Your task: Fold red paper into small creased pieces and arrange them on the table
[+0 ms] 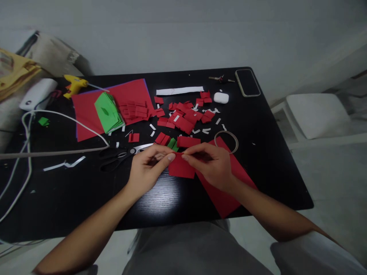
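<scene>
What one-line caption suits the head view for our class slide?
Two hands pinch a red paper piece above a black table strewn with paper scraps.

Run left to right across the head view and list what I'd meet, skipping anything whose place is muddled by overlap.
White rounded plastic device → yellow plastic glue gun → bare left hand → flat red paper piece pinched by both hands → bare right hand → dark-screened phone with a pale rim → white seat.

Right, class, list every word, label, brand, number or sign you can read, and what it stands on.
No text can be read.
White device: dark mark, too small to read.
Pale bag: dark marking, too blurred to read.
Yellow bag: pale patch, too blurred to read.
</scene>
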Available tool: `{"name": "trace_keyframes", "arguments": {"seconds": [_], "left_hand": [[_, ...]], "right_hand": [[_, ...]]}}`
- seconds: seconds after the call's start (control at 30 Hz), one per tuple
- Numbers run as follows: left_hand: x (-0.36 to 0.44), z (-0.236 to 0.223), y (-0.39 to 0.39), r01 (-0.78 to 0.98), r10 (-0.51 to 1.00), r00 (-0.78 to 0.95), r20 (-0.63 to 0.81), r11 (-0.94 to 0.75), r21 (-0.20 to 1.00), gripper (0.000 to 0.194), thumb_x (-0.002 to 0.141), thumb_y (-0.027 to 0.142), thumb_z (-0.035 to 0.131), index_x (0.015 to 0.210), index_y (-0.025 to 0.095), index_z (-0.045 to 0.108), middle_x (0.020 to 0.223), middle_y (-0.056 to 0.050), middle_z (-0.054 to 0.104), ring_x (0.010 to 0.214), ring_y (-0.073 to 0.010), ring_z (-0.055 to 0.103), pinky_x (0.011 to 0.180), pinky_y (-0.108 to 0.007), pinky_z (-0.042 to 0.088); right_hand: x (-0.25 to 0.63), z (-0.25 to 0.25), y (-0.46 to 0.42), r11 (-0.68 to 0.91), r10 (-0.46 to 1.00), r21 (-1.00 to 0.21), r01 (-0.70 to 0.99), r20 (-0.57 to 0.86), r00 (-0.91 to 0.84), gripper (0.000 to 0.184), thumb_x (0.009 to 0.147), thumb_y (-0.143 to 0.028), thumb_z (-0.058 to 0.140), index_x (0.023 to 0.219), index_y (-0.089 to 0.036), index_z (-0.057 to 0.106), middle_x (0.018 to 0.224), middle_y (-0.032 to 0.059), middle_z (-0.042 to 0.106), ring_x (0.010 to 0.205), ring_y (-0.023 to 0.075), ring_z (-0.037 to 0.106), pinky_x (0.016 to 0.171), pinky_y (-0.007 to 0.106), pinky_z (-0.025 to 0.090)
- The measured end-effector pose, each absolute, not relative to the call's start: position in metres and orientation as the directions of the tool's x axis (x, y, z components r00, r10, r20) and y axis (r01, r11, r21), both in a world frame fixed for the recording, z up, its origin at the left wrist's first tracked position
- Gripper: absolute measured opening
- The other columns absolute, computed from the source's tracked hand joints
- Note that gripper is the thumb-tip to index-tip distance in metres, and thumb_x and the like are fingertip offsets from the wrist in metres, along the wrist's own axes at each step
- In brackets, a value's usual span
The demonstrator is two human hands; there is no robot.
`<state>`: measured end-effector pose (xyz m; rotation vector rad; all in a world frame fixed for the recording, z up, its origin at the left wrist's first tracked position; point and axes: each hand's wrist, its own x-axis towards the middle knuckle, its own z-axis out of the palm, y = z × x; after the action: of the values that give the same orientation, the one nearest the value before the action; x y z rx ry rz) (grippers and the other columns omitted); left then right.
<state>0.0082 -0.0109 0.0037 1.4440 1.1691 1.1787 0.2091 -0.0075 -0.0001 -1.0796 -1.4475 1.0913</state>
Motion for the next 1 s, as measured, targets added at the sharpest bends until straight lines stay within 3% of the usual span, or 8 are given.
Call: {"name": "trace_keyframes", "arguments": {"seconds": [0.1, 0.23, 0.4, 0.6, 1.0], "left_hand": [[0.010, 0.000, -0.011, 0.087, 0.991, 0.113, 0.074, -0.084, 0.993, 0.019, 0.085, 0.032, 0.083, 0.095, 0.019, 0.074, 0.079, -0.001, 0.076, 0.068, -0.0128, 0.069, 0.066, -0.025, 0.057], [0.007, 0.000, -0.010, 0.152, 0.992, 0.077, 0.104, -0.114, 0.982, 0.014, 0.088, 0.029, 0.081, 0.093, 0.018, 0.076, 0.077, -0.001, 0.076, 0.066, -0.0121, 0.068, 0.064, -0.023, 0.057], [0.000, 0.002, -0.009, 0.344, 0.964, 0.087, 0.250, -0.264, 0.901, 0.006, 0.089, 0.021, 0.079, 0.095, 0.020, 0.081, 0.088, 0.000, 0.082, 0.074, -0.0122, 0.073, 0.069, -0.022, 0.057], [0.000, 0.001, -0.010, 0.400, 0.910, 0.187, 0.370, -0.414, 0.817, 0.011, 0.090, 0.019, 0.080, 0.101, 0.021, 0.080, 0.091, -0.001, 0.083, 0.077, -0.0123, 0.075, 0.072, -0.022, 0.058], [-0.004, 0.007, -0.008, 0.394, 0.957, 0.136, 0.256, -0.289, 0.872, 0.006, 0.088, 0.026, 0.081, 0.092, 0.020, 0.080, 0.073, 0.002, 0.077, 0.059, -0.0088, 0.063, 0.057, -0.019, 0.049]], "right_hand": [[0.208, -0.002, -0.006, 0.149, 0.987, -0.988, 0.032, 0.147, -0.064, 0.007, 0.086, -0.023, 0.084, 0.089, -0.024, 0.078, 0.086, 0.0006, 0.082, 0.078, 0.0159, 0.078, 0.072, 0.028, 0.065], [0.209, -0.004, -0.002, 0.061, 0.993, -0.997, -0.043, 0.065, -0.101, 0.011, 0.084, -0.022, 0.084, 0.087, -0.022, 0.072, 0.086, 0.0007, 0.078, 0.079, 0.0140, 0.075, 0.074, 0.026, 0.063], [0.211, -0.005, -0.001, -0.062, 0.959, -0.996, -0.069, -0.040, -0.281, 0.033, 0.084, -0.025, 0.084, 0.114, -0.025, 0.071, 0.097, 0.0015, 0.077, 0.087, 0.0160, 0.075, 0.080, 0.030, 0.063], [0.211, -0.002, -0.001, 0.019, 0.962, -0.999, 0.047, 0.006, -0.271, 0.008, 0.092, -0.031, 0.079, 0.094, -0.024, 0.081, 0.090, 0.0010, 0.082, 0.082, 0.0163, 0.076, 0.076, 0.029, 0.061], [0.210, 0.000, -0.002, 0.080, 0.983, -0.996, 0.040, 0.072, -0.171, 0.005, 0.091, -0.027, 0.080, 0.095, -0.023, 0.081, 0.091, 0.0010, 0.083, 0.083, 0.0157, 0.077, 0.075, 0.027, 0.062]]}}
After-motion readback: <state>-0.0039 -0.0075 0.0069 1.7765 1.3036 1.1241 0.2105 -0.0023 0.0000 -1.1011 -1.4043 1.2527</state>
